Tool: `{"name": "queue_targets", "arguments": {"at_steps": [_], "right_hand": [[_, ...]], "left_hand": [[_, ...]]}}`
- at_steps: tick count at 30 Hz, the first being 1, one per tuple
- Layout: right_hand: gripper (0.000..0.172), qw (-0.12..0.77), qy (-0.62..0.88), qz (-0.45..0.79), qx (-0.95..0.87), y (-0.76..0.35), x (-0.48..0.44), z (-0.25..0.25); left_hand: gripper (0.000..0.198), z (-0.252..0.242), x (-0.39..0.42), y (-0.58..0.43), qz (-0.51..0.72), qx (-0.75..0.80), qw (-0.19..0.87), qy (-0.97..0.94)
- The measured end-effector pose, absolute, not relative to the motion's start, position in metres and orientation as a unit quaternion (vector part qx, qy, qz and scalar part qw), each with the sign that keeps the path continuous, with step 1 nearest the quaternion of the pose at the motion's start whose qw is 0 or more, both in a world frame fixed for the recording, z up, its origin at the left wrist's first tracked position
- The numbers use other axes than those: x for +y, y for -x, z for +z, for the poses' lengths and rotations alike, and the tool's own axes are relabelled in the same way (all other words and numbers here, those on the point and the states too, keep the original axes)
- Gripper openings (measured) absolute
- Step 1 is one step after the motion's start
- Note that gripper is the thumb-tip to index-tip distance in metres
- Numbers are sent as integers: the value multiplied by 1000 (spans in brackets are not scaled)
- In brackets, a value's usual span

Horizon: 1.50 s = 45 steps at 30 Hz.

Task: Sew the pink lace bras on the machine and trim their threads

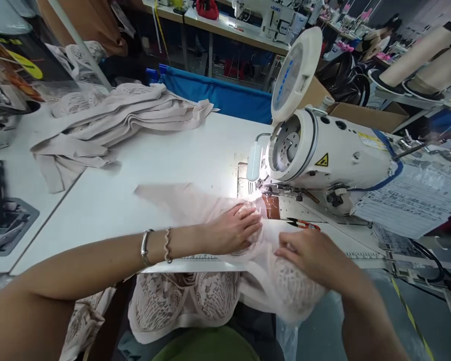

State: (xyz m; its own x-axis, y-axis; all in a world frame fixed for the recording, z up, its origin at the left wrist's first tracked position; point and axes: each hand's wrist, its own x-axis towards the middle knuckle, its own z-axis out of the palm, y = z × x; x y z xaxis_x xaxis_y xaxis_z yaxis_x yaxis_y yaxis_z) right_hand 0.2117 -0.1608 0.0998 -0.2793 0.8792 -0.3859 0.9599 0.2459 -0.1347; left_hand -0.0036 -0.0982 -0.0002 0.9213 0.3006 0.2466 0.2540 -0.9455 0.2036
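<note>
A pale pink bra [291,291] with lace cups lies partly on the white table and hangs over its front edge. My left hand [235,230] rests flat on its fabric just in front of the sewing machine's lit needle area, fingers spread. My right hand [304,250] pinches the fabric beside a lace cup, to the right of my left hand. The white sewing machine [334,150] stands at the right with its round cover open. Another lace bra part [186,296] hangs at the table's front edge over my lap.
A pile of pale pink fabric strips [135,113] lies at the back left. Orange-handled snips [304,225] lie beside the machine bed. A written sheet [413,200] is at the right. Behind the table hangs a blue cloth bin [218,95].
</note>
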Motion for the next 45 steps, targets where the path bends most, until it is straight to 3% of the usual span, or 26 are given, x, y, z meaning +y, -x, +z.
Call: {"name": "queue_targets", "arguments": {"at_steps": [3, 5, 9, 11, 17, 20, 26, 32, 45], "right_hand": [[34, 60, -654, -141, 741, -223, -138, 93], [28, -40, -685, -146, 713, -215, -121, 71], [21, -191, -719, -134, 654, -193, -99, 24], [22, -205, -733, -100, 641, -187, -95, 11], [17, -214, -737, -57, 639, -188, -99, 7], [15, -214, -725, -45, 654, -188, -103, 5], [26, -183, -706, 28, 683, -187, -107, -4], [36, -159, -636, 83, 751, -186, -109, -2], [39, -88, -639, 96, 758, -182, -113, -2]], "left_hand": [[58, -6, -97, -5, 161, 190, 94, -964], [59, -7, -93, -6, 185, 191, 124, -956], [20, -5, -78, -6, 219, 183, 238, -928], [24, -6, -71, -9, 235, 234, 247, -910], [48, -16, -75, -21, 159, 281, 12, -946], [52, -18, -81, -22, 140, 276, -43, -950], [52, -20, -79, -21, 176, 259, -39, -949], [49, -11, -72, -18, 168, 252, 41, -952], [50, -5, -64, -11, 165, 249, 49, -953]]}}
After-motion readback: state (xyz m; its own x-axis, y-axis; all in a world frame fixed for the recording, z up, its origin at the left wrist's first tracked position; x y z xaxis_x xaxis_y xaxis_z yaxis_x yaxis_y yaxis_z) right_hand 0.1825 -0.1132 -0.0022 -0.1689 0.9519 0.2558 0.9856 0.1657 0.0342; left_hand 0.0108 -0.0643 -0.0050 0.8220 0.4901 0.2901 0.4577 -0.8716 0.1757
